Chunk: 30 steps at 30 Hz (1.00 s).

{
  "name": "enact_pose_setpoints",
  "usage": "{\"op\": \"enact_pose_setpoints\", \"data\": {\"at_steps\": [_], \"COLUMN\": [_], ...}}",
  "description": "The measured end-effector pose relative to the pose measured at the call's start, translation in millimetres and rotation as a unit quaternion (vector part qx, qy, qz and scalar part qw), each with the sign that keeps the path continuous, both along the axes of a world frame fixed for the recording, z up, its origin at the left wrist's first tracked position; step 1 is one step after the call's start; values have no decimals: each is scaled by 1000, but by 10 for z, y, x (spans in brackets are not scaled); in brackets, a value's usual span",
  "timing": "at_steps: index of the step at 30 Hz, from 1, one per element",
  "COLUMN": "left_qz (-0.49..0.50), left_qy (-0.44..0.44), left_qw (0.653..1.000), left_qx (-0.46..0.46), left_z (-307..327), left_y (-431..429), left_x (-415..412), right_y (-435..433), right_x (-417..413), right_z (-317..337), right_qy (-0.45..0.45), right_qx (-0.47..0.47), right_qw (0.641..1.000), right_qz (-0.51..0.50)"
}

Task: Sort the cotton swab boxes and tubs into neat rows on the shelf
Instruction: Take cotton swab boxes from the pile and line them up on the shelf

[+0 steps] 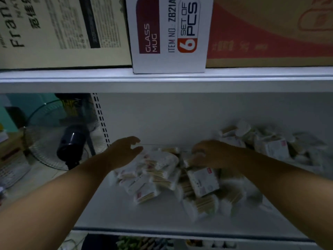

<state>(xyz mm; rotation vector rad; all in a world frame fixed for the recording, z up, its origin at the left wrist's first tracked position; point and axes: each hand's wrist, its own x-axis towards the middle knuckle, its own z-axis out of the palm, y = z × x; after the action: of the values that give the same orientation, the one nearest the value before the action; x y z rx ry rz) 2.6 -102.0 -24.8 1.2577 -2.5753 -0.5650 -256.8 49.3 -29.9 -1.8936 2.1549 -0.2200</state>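
Several cotton swab packs (pixel 155 170) lie jumbled in a heap on the white shelf (pixel 111 210), blurred in dim light. A white swab box (pixel 203 183) with a red mark lies tilted in the heap. More packs and a box (pixel 275 148) are piled at the back right. My left hand (pixel 124 150) hovers with fingers spread over the left end of the heap, holding nothing. My right hand (pixel 210 154) reaches into the middle of the heap with fingers curled down onto a pack; what it grips is partly hidden.
The shelf above carries a white glass mug carton (pixel 169 35), a red and brown carton (pixel 270 33) and a printed box (pixel 59 29). Left of the perforated upright (pixel 100 120) stands a floor fan (pixel 59 136). A lower shelf (pixel 162 242) holds dim items.
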Motion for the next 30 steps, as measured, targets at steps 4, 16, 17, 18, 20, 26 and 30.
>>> {"op": "enact_pose_setpoints", "data": {"at_steps": [4, 16, 17, 18, 20, 26, 30], "left_qz": [-22, -174, -186, -202, -231, -284, -321], "left_qy": [-48, -129, -140, -153, -194, -193, -138], "left_qw": [999, 976, 972, 967, 953, 939, 937], "left_qx": [-5, 18, 16, 9, -11, 15, -15], "left_z": [116, -14, -29, -42, -73, -100, -53], "left_y": [-233, -466, -464, -463, -500, -564, -596], "left_x": [-356, -1203, -1261, -1307, -1386, -1430, -1357], "right_y": [-253, -204, -173, -135, -48, 175, 276], "right_x": [-26, -240, -215, -179, -107, 78, 232], "right_z": [10, 115, 124, 137, 159, 208, 190], "right_qy": [-38, -339, -367, -389, -436, -519, -566], "right_qx": [65, -191, -198, -205, -220, -248, -268], "right_qw": [997, 892, 873, 856, 816, 732, 688], "right_qz": [5, -232, -252, -273, -308, -366, -367]}}
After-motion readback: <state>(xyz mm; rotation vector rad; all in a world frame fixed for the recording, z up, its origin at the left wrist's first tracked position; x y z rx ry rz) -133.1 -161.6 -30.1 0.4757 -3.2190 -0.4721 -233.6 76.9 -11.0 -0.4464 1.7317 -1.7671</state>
